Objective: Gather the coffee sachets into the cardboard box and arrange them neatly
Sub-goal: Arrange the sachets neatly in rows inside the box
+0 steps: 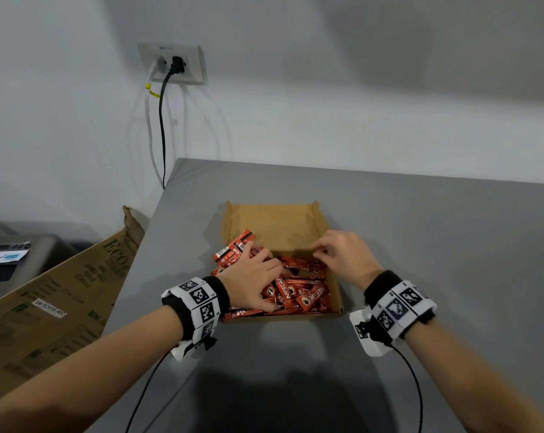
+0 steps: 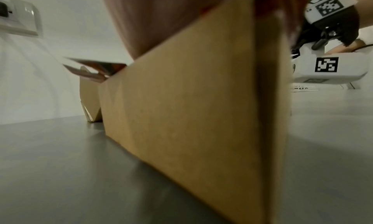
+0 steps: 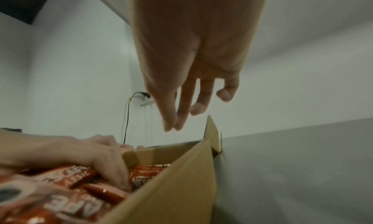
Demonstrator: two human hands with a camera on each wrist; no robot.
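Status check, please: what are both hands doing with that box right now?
Left hand presses red coffee sachets in brown cardboard box. Right hand hovers, empty. Some sachets overhang left wall.

Setting: a plain indoor workroom, of the office, storeroom or lab kind; which of these cannot be told. Evidence: bare white walls [image 1: 295, 89]; a smooth grey table [image 1: 420, 245] set into the corner; a labelled wall socket [image 1: 173, 62] with a black plug and a white plug in it, their cables [image 1: 162, 135] hanging behind the table; a large printed shipping carton [image 1: 55, 301] leaning at the table's left edge, bearing a stock label; a dark surface beyond it with a printed paper [image 1: 5, 256] on it; marker-patterned bands [image 1: 202, 303] with trailing wires on both wrists.
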